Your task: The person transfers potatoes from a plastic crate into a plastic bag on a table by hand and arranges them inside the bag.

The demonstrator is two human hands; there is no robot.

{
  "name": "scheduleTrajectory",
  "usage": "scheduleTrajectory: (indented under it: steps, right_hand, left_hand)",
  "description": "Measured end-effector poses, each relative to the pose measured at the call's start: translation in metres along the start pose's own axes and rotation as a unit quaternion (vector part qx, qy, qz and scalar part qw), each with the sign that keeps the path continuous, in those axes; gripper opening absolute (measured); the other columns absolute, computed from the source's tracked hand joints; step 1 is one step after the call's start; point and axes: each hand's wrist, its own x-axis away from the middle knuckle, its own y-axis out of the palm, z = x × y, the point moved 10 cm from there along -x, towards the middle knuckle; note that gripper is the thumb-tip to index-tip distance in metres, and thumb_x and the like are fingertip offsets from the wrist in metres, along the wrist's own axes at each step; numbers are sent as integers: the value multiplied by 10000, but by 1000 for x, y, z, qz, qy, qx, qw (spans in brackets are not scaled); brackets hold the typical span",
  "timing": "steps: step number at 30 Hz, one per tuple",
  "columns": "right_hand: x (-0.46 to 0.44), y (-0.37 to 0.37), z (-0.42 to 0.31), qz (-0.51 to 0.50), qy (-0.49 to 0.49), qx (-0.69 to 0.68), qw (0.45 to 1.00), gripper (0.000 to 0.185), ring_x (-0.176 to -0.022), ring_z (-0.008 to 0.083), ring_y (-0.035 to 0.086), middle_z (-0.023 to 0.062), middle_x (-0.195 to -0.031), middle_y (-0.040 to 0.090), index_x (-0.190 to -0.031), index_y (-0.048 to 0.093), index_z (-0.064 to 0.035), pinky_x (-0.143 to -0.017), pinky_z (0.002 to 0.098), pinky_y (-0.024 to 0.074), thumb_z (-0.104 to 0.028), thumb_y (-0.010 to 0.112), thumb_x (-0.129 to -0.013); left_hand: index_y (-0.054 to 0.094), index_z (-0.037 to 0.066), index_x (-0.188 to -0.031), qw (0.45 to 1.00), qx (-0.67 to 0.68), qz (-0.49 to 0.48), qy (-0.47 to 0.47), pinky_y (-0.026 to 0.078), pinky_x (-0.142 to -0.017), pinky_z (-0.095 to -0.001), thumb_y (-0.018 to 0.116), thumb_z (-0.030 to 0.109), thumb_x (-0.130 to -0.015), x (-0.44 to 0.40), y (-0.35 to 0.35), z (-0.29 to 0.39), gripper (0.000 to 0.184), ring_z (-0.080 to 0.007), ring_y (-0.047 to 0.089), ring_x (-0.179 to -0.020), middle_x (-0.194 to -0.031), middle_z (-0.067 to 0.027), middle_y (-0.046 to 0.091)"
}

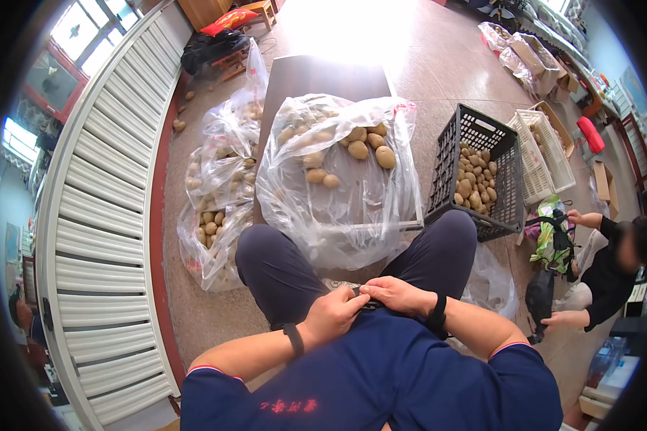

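Note:
My left hand [331, 314] and my right hand [400, 295] meet at my waist, in front of the dark blue shirt. Both have closed fingers, pinching a small black strap [370, 304] whose ends are partly hidden. Beyond my knees, a clear plastic bag [366, 205] lies spread over a low dark table [287, 80]. Several potatoes [358, 149] rest inside that bag, mostly toward its far side. To the right of my knee stands a black plastic crate [501, 152] with many potatoes [476, 176] in it.
Bags of potatoes [212, 226] lie on the floor at left, beside a white radiator [104, 244]. White crates [543, 158] and boxes [528, 61] line the right. A crouching person [611, 280] there holds a colourful bag [551, 233].

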Motion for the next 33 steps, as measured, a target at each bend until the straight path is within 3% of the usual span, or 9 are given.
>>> scheduleTrajectory:
  steps: [9,12,14,17,21,23,26,30,33]
  right_hand:
    - [-8,5,7,-44,25,32,998,287,-871,75,530,11,-942,619,-1054,622,6,-790,255,459,-228,459,-1023]
    - [-9,3,5,-22,30,51,998,276,-886,86,529,22,-960,617,-1059,614,6,-800,266,459,-207,442,-1022]
    - [-13,1,8,-9,9,34,999,299,-903,98,534,37,-977,613,-1067,603,12,-817,278,457,-230,433,-1022]
    - [-22,-4,28,-1,42,-10,999,289,-908,101,568,20,-988,630,-1077,608,-30,-825,262,473,-258,437,-1031]
    - [-10,2,7,30,70,-65,995,397,-922,113,582,35,-1020,639,-1082,617,-36,-837,274,476,-368,405,-1032]
    - [-4,13,9,-2,139,-130,982,551,-1052,174,563,112,-1161,621,-1179,590,28,-930,309,442,-450,366,-1023]
    - [1,18,-9,13,140,-92,986,651,-1093,181,554,124,-1198,614,-1201,583,43,-970,305,419,-525,328,-1012]
    - [-9,17,-4,-50,76,-86,992,585,-1050,160,554,110,-1137,635,-1127,618,42,-944,297,423,-458,330,-1029]
    - [-16,12,-3,-60,13,-62,996,493,-952,145,554,85,-1040,648,-1040,619,52,-888,298,432,-362,350,-1030]
  left_hand:
    - [619,32,-1128,998,0,-52,45,517,-630,-346,653,26,-751,0,13,6,379,-264,618,-758,-847,-104,582]
    - [530,13,-1182,992,23,-116,31,513,-712,-385,604,66,-822,0,28,1,372,-317,612,-853,-1004,-162,552]
    - [457,4,-1171,961,72,-261,-53,495,-789,-426,547,118,-889,5,54,-13,317,-368,585,-940,-1118,-205,494]
    - [415,12,-1160,949,106,-291,-52,478,-837,-449,498,149,-932,1,62,-16,279,-398,554,-990,-1136,-220,474]
    - [392,8,-1186,956,113,-271,-5,475,-862,-448,501,180,-936,-6,59,-16,322,-411,530,-1049,-1158,-233,475]
    - [349,-30,-1117,963,109,-242,37,490,-799,-463,524,240,-950,-7,60,-16,362,-444,531,-984,-1104,-271,466]
    - [375,-42,-1119,958,122,-259,4,488,-803,-463,530,250,-947,-10,54,-14,373,-441,543,-986,-1113,-280,485]
    - [402,-23,-1207,944,48,-317,-72,479,-876,-448,520,251,-950,-2,65,-24,394,-426,529,-1080,-1180,-254,504]
    - [440,-26,-1186,958,106,-255,-71,483,-862,-448,541,263,-941,-7,54,-22,392,-431,545,-1045,-1152,-249,530]
